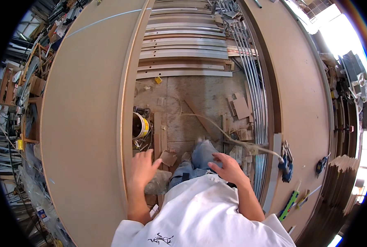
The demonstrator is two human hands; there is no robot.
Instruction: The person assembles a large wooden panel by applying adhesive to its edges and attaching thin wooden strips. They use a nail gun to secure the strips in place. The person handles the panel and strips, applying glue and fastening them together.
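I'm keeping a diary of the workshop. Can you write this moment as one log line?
left hand: open, at board edge | right hand: open, empty, over legs | floor: yellow bucket, wood scraps

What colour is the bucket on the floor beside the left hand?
The bucket is yellow with a white band, seen in the head view.

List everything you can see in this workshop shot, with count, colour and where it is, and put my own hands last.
Large board: one, tan, on the left.
Second board: one, tan, on the right.
Stacked strips: many, pale wood and grey, on the floor ahead.
Metal rails: several, silver, along the right board's inner edge.
Bucket: one, yellow and white, on the floor by the left board.
Power tool: one, blue, on the right board, pale hose attached.
Level: one, green, on the right board.
Wood offcuts: several, brown, scattered on the floor.
Left hand: open, at the left board's edge.
Right hand: open, holding nothing.
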